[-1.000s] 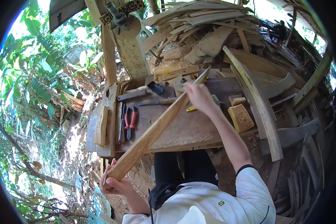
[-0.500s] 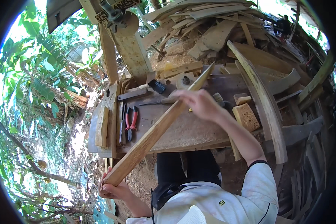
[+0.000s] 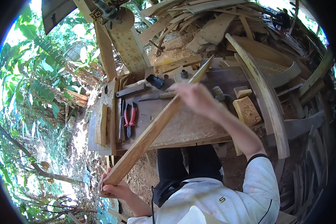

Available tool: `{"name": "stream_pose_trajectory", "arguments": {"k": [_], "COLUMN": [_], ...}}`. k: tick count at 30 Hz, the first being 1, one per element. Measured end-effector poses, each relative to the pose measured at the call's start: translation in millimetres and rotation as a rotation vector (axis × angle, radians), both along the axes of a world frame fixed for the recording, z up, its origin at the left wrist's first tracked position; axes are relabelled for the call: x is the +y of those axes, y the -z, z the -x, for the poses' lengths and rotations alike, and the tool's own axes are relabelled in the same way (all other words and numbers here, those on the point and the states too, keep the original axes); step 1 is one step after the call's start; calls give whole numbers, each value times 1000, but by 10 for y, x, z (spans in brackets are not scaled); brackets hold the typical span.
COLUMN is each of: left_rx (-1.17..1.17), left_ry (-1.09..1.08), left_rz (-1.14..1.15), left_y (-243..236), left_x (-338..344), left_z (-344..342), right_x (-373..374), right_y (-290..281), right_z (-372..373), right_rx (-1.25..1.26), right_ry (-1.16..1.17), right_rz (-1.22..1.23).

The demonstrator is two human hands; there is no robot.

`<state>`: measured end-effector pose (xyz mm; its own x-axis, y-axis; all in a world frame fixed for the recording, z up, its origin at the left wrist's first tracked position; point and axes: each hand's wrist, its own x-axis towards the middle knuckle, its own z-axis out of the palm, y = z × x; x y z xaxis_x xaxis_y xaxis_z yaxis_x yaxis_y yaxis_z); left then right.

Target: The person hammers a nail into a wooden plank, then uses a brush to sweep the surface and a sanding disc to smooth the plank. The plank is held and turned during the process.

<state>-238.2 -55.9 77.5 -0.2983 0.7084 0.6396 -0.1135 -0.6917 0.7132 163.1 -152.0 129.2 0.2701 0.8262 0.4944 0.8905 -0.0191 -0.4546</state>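
A long squared wooden stake (image 3: pixel 145 140), tapering to a point at its far end, slants from the lower left up over the workbench. My left hand (image 3: pixel 113 188) grips its thick near end, thumb on top, off the bench's left front corner. Closer to the pointed end, my right hand (image 3: pixel 196 98) is closed over the stake, slightly smeared by motion. Under and beside that hand lies a thin-bladed tool with a wooden handle (image 3: pixel 166 95), partly covered. Red-handled pliers (image 3: pixel 129 120) rest on the bench, left of the stake.
The brown workbench (image 3: pixel 197 130) carries a dark bar (image 3: pixel 131 90), a small black tray-like piece (image 3: pixel 155 81) and a wood block (image 3: pixel 246 112). A long curved pole (image 3: pixel 259 86) leans at its right. Wood offcuts (image 3: pixel 212 35) pile behind; plants grow at left.
The whole view has shifted slightly, with the bench a little higher in it. Both hands keep their places on the stake; the right one looks more blurred.
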Motion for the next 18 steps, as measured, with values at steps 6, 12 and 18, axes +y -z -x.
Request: {"name": "stream_pose_trajectory", "arguments": {"k": [6,12,18], "left_rx": [-37,-68,-152], "left_ry": [89,-20,32], "left_rz": [5,52,45], "left_y": [28,-84,-236], "left_x": [58,46,71], "left_z": [-190,38,-197], "right_x": [-259,69,-136], "right_y": [418,336,363], "right_z": [-1756,-948,-1608], "right_rx": [53,174,108], "right_ry": [347,119,295], "right_rz": [0,-51,-56]}}
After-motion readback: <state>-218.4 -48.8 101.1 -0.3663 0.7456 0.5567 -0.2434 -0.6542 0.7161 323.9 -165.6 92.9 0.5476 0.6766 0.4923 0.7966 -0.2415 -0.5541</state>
